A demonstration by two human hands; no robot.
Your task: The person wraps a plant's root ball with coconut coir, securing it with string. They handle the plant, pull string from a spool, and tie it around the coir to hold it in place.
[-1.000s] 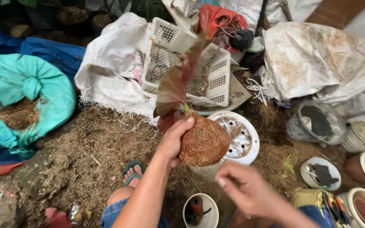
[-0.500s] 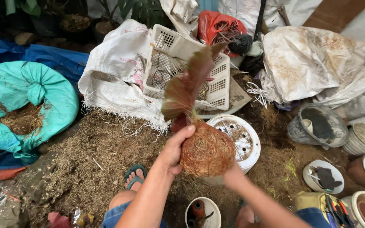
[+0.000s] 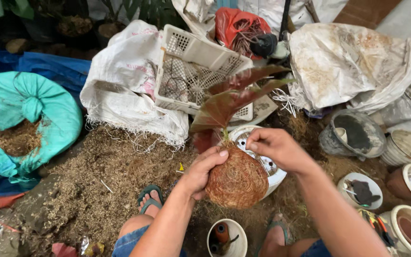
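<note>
Right now my left hand (image 3: 200, 171) cups the fibre ball (image 3: 238, 182) w/ fingers wrapped on its left side. My right hand (image 3: 277, 148) pinches the ball's top, by the red-leaved plant (image 3: 229, 102), over a white pot (image 3: 265, 159).

Left hand (image 3: 200, 173) cups the fibre ball (image 3: 238, 181); right hand (image 3: 277, 147) pinches its top.

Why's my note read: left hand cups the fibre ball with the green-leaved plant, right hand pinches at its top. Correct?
Not quite: the leaves are dark red, not green. The head view shows the left hand cupping the fibre ball and the right hand pinching at its top, as noted.
</note>
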